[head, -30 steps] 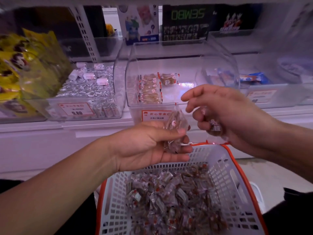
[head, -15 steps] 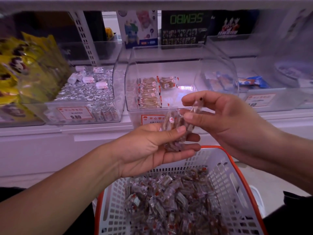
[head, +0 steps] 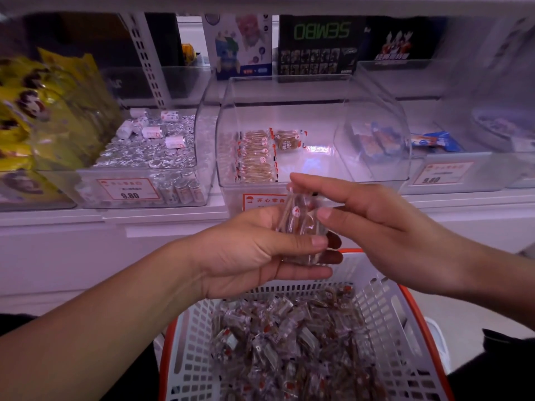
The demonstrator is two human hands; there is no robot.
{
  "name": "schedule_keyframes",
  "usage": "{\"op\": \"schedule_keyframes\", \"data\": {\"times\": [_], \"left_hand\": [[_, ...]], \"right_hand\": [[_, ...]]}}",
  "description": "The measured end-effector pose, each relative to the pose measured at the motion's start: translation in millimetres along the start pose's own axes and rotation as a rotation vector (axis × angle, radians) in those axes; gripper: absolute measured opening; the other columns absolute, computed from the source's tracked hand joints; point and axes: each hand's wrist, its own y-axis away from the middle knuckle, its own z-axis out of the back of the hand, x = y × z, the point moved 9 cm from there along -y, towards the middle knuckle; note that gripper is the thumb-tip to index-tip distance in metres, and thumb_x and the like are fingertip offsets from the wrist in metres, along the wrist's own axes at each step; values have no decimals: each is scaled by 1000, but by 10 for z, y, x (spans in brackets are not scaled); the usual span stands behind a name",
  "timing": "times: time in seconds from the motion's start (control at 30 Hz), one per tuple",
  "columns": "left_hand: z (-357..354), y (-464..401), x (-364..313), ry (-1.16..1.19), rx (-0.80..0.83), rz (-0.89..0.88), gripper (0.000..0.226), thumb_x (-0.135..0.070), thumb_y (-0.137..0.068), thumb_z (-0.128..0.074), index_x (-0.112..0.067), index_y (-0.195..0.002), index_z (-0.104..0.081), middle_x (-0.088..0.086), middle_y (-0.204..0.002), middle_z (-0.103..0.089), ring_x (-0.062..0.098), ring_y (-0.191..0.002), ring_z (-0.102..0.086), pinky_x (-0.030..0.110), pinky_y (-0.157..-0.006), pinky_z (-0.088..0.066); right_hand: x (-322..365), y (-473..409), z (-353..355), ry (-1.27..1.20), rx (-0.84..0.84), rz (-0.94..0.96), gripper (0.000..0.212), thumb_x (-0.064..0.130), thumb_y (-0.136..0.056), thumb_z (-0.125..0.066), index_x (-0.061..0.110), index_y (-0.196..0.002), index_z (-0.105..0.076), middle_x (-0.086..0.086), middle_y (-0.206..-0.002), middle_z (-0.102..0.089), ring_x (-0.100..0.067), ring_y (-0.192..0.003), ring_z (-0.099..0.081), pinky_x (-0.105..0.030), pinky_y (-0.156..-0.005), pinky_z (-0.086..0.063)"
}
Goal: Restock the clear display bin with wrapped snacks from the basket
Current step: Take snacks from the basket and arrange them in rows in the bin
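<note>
Several bins line the shelf (head: 173, 224): yellow bags (head: 43, 111), then silver-wrapped sweets (head: 150, 151), then the clear display bin (head: 315, 91), a short row of snacks at its left. In front, the left hand (head: 254, 253) clasps a stack of wrapped snacks (head: 298, 227); the right hand (head: 376, 224) pinches its top. Below is the basket (head: 385, 308), piled full.

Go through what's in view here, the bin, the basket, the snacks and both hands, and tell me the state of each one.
Clear display bin: open, mostly bare, one row of wrapped snacks at its left.
White basket: heaped with wrapped snacks.
Snack stack: held upright between both hands, above the basket.
Left hand: grips the stack from below.
Right hand: pinches the stack's top.
Neighbouring left bin: full of silver-wrapped sweets.
</note>
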Motion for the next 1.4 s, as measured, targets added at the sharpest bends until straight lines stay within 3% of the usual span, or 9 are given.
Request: {"op": "schedule_keyframes", "data": {"times": [0.13, 0.27, 0.37, 0.6, 0.83, 0.93, 1.07, 1.23, 1.4], "left_hand": [[20, 3, 36, -37, -4, 29, 39, 3, -76, -67, -6, -114, -61, 6, -91, -74, 25, -97, -72, 35, -76, -62], [59, -7, 70, -65, -23, 46, 45, 4, -72, -71, -7, -115, -63, 6, -97, -73, 27, -105, -70, 36, -71, -62], [145, 5, -21, -181, -93, 27, 41, -4, -66, -78, -13, -106, -71, 3, -101, -74, 24, -108, -69, 27, -57, -60], [210, 58, -192, -483, -153, -9, 72, -12, -57, -87, -20, -123, -60, -4, -97, -75, 13, -82, -72, 22, -49, -55], [127, 115, -320, -442, -194, -85, 68, -25, -62, -90, -15, -120, -57, -4, -94, -75, 7, -71, -67, 20, -44, -49], [322, 234, -738, -451, -383, -260, 48, -47, -71, -81, -16, -105, -66, -3, -89, -76, 12, -80, -74, 27, -52, -57], [775, 834, -1516, -1222, -1180, -695, 34, -53, -76, -74, -23, -64, -62, -8, -53, -62, 5, -50, -61, 24, -48, -48], [1099, 366, -1310, -1491, -951, -240, 42, -45, -83, -68, -14, -55, -65, -1, -50, -63, 15, -50, -62, 28, -55, -51], [1133, 295, -1357, -1570, -921, -240, 33, -30, -84, -64, -8, -59, -64, 7, -60, -64, 26, -64, -63, 35, -65, -56]], "right_hand": [[-7, 0, -25, -42, 124, -5, 53, -2, -94, -50, 20, -143, -48, 3, -127, -64, -27, -107, -66, -39, -89, -55], [74, -39, 3, 135, 154, 80, 49, -3, -92, -59, 14, -137, -54, 4, -126, -63, -12, -109, -65, -26, -90, -52], [82, -72, 58, 160, 130, 95, 50, -3, -88, -66, 15, -134, -57, 6, -123, -65, -11, -114, -63, -33, -94, -54], [141, -104, 87, 285, 107, 143, 48, 22, -76, -82, 24, -121, -66, 10, -107, -64, -13, -104, -61, -30, -82, -54], [227, -97, 62, 339, 63, 186, 38, 11, -69, -86, 21, -101, -68, 5, -99, -66, -14, -91, -64, -31, -80, -51], [228, -202, 359, 35, -102, 94, 31, 11, -68, -81, 16, -96, -68, -8, -88, -73, -18, -77, -67, -28, -75, -55], [-28, -688, 904, 79, -357, -123, 18, 16, -76, -78, 15, -92, -72, -13, -90, -73, -13, -78, -62, -24, -67, -52], [-731, -1469, 1009, 401, -280, -571, 39, 35, -65, -86, 7, -87, -71, -6, -84, -70, -13, -74, -63, -22, -57, -53], [-1298, -1856, 863, 326, -222, -722, 29, 21, -68, -87, 11, -85, -66, -2, -85, -68, -18, -89, -62, -27, -67, -53]]}}
